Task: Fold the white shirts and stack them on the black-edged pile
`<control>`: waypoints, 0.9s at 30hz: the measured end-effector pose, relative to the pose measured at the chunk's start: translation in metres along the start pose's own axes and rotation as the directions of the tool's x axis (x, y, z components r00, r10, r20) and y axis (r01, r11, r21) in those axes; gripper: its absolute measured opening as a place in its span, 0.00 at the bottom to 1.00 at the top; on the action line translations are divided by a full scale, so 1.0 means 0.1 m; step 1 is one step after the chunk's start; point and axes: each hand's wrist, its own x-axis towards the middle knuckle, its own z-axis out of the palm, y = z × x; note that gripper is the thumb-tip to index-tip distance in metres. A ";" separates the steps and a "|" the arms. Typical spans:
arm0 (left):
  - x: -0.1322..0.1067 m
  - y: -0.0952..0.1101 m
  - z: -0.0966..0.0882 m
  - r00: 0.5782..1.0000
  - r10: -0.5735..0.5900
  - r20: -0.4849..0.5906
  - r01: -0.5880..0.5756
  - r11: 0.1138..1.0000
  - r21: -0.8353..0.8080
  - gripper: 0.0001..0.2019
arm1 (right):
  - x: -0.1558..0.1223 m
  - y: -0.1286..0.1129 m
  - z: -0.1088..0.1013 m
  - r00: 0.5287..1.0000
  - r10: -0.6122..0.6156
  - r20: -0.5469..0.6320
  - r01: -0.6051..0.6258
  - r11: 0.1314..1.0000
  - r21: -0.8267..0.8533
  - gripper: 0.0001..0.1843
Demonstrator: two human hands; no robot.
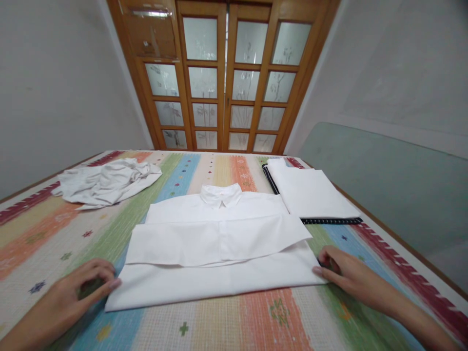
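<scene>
A white collared shirt point(219, 243) lies partly folded in front of me, its collar pointing away and its lower part doubled up in a wide band across the body. My left hand point(89, 285) pinches the shirt's near left edge between thumb and curled fingers. At the opposite side, my right hand point(338, 268) has thumb and fingertips closed on the near right edge. The fingertips under the cloth are partly hidden on both sides.
A crumpled white garment point(109, 180) lies at the back left. Folded white cloth point(314, 195) rests on a black patterned one point(329, 221) at the right. A striped tablecloth point(204, 326) covers the table. Beyond stand wooden glazed doors point(223, 73); a greenish panel point(383, 180) leans right.
</scene>
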 end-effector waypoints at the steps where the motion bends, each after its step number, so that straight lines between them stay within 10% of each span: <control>1: 0.06 0.00 -0.03 0.999 -0.018 -0.031 0.018 1.000 -0.012 0.25 | 0.05 -0.01 -0.03 0.998 0.008 -0.058 -0.007 1.000 0.010 0.19; 7: 0.45 0.14 -0.10 0.956 0.150 -0.252 -0.152 0.988 0.012 0.31 | 0.42 -0.02 -0.10 0.949 -0.112 -0.295 0.142 0.986 0.082 0.29; 14: 0.72 0.20 -0.04 0.913 0.377 -0.157 -0.382 0.924 -0.001 0.21 | 0.69 -0.02 -0.16 0.923 -0.291 -0.250 0.334 0.930 0.152 0.17; 27: 0.80 0.18 -0.06 0.874 0.486 0.033 -0.487 0.872 0.055 0.23 | 1.02 -0.06 -0.20 0.948 -0.128 -0.293 0.238 0.893 0.381 0.22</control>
